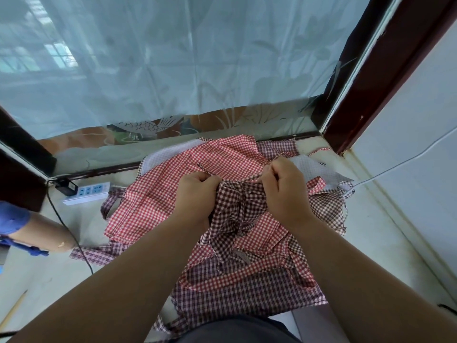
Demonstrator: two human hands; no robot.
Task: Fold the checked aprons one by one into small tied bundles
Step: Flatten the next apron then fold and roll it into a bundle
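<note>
The left hand (197, 196) and right hand (284, 191) each gripped the bunched brown apron (238, 206) at frame centre, fingers curled into its cloth. It sat between them, over the red pile (153, 204).

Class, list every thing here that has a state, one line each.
Brown checked apron: bunched up, in both hands.
Left hand: grips it.
Right hand: pinches its strap.
Red checked apron: spread unfolded.
Power strip: black adapter plugged in.
Sheer curtain: drawn shut.
</note>
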